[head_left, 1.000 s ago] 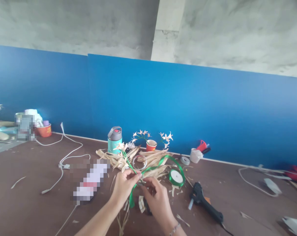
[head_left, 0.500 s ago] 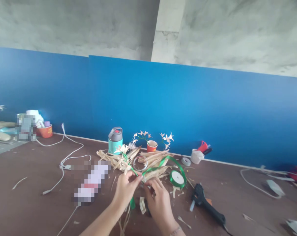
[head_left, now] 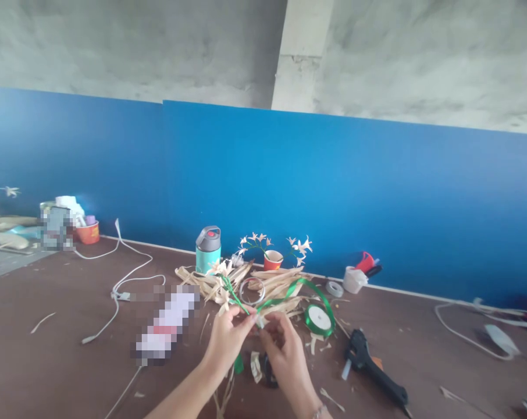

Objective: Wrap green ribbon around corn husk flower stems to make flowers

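My left hand pinches the green-wrapped stem of a flower spray, its thumb and forefinger closed on it. Cream, husk-like flowers top the spray, leaning up and to the left. Fingertips curled together, my right hand almost meets the left one and pinches a small whitish piece, whose kind I cannot make out. From the fingertips a green ribbon loops up and right to its spool. Below the hands lie a pale curled strip and a dark round object partly covered by my right hand.
Dry husks lie behind the hands, with a tape ring among them. Beyond stand a turquoise flask and a paper cup with flower sprays. A black glue gun lies right; white cables cross the left.
The whole view has shifted slightly, moving the table's things to the right. Both hands keep their pinches close together, and the whitish piece shows more clearly at the right fingertips.
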Demonstrator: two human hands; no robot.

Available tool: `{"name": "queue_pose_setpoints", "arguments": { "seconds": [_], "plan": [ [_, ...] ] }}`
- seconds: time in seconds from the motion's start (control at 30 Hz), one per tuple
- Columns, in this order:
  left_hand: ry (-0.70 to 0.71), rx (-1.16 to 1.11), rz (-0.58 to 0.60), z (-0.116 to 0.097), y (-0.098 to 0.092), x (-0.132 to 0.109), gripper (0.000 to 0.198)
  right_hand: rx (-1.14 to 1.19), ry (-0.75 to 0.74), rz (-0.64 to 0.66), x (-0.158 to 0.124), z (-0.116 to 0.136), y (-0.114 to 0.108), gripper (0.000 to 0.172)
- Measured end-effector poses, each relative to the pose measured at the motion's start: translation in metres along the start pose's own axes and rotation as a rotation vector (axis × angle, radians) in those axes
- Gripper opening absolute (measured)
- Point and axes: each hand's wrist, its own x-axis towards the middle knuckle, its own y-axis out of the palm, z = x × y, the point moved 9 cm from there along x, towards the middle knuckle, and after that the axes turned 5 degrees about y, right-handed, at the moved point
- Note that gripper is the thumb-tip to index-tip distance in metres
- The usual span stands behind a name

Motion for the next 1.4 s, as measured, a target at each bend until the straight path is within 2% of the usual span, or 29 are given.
{"name": "queue_pose_setpoints", "arguments": {
  "seconds": [0.1, 0.2, 0.3, 0.5, 0.77, 1.1, 1.4],
  "plan": [
    [-0.019, -0.02, -0.014, 0.002, -0.001, 0.0, 0.02, -0.104, -0.064, -0.037, -0.002, 0.007, -0.003, 0.006],
    [-0.033, -0.032, -0.031, 0.003, -0.003, 0.0, 0.021, -0.25, -0.189, -0.074, -0.006, 0.018, -0.003, 0.011],
    [-0.037, -0.028, -0.05, 0.004, -0.004, -0.001, 0.024, -0.309, -0.266, -0.054, -0.008, 0.022, 0.001, 0.016],
    [-0.007, 0.005, -0.077, 0.004, -0.005, -0.003, 0.025, -0.418, -0.27, -0.028, -0.008, 0.016, 0.004, 0.016],
    [0.043, 0.062, -0.096, -0.003, -0.006, -0.004, 0.019, -0.503, -0.358, -0.057, -0.011, 0.019, 0.008, 0.018],
    [-0.008, 0.022, -0.077, 0.007, -0.003, -0.003, 0.018, -0.359, -0.255, 0.104, -0.009, 0.002, 0.018, 0.018],
    [-0.041, -0.022, -0.026, -0.006, 0.0, -0.003, 0.028, -0.186, -0.053, 0.07, -0.003, -0.012, 0.008, 0.021]
  ]
}}
